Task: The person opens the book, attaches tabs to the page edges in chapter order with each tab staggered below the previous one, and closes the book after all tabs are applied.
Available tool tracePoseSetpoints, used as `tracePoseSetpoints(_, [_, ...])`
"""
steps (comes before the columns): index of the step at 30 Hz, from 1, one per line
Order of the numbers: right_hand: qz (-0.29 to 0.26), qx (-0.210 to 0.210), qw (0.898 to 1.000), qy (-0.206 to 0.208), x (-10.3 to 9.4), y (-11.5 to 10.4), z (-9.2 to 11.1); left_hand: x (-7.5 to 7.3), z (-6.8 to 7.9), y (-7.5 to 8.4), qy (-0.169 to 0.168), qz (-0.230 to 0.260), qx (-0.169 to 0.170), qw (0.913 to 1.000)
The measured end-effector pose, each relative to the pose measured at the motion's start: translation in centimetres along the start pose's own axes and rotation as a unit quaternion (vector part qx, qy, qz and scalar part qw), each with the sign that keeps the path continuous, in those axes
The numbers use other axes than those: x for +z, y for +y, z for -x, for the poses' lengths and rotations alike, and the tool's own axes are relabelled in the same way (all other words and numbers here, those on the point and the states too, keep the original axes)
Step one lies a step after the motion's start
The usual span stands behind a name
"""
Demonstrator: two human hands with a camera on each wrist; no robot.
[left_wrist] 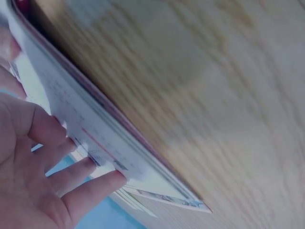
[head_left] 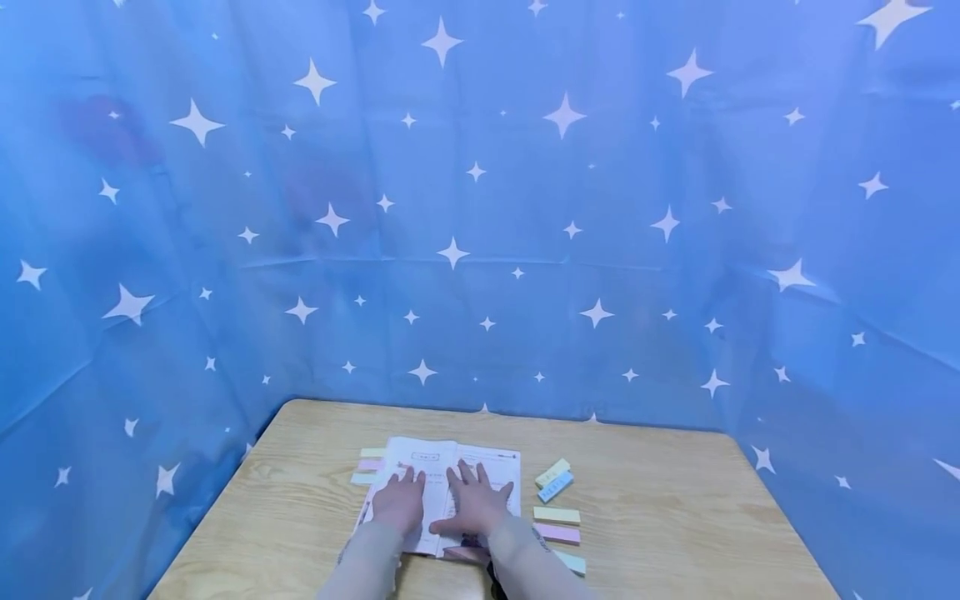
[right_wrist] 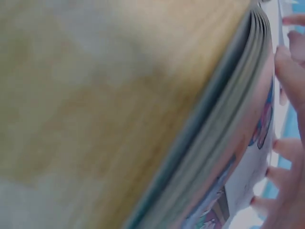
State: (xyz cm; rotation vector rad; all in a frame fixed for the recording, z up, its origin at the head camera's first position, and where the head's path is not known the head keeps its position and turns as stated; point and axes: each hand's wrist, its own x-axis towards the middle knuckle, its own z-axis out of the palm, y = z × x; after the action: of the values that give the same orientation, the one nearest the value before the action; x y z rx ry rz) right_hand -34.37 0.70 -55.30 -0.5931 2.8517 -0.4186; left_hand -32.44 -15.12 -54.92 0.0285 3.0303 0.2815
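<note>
An open book (head_left: 442, 450) with printed white pages lies on the wooden table. My left hand (head_left: 399, 504) rests on its left page, fingers pointing away from me. On the right page my right hand (head_left: 478, 506) lies with fingers and thumb spread. In the left wrist view the straight fingertips of the left hand (left_wrist: 43, 167) touch the printed page (left_wrist: 90, 119). The right wrist view catches the thick edge of the page stack (right_wrist: 214, 119), with the right hand (right_wrist: 290, 181) above a page that carries coloured pictures. Neither hand holds anything.
Yellow, pink and pale green tabs (head_left: 371, 464) stick out past the book's left side. Right of the book lie a yellow strip (head_left: 557, 515), a pink strip (head_left: 557, 533) and a pale green one (head_left: 572, 563). Behind them are small yellow (head_left: 552, 472) and blue (head_left: 556, 486) blocks. A starry blue curtain (head_left: 510, 292) surrounds the table.
</note>
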Motion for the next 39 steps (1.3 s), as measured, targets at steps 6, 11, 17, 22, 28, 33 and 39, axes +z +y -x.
tracePoseSetpoints(6, [0.002,-0.009,1.0,0.007,0.3,-0.2,1.7,-0.1,0.1,0.0,-0.007,-0.002,-0.009,0.9999])
tracePoseSetpoints(11, [-0.013,-0.011,1.0,0.015,0.6,-0.2,3.3,-0.1,0.3,0.1,-0.009,0.007,-0.006,0.9999])
tracePoseSetpoints(17, [-0.029,-0.033,0.999,0.025,1.6,0.5,4.8,-0.9,0.6,0.2,-0.013,0.01,-0.004,0.9999])
tracePoseSetpoints(22, [-0.002,-0.074,0.997,0.024,2.2,1.8,6.8,-1.1,0.7,0.8,-0.012,-0.01,0.001,0.9999])
tracePoseSetpoints(28, [0.041,-0.126,0.991,-0.011,1.9,2.6,9.0,-1.5,0.2,1.7,0.023,-0.071,0.014,0.9971])
tracePoseSetpoints(33, [0.13,-0.166,0.978,0.005,1.3,3.5,10.6,-2.2,-1.1,3.8,0.05,-0.069,0.043,0.9955])
tracePoseSetpoints(39, [0.111,-0.187,0.976,0.014,1.0,4.2,12.3,-2.8,-1.3,7.4,0.059,-0.021,0.076,0.9951])
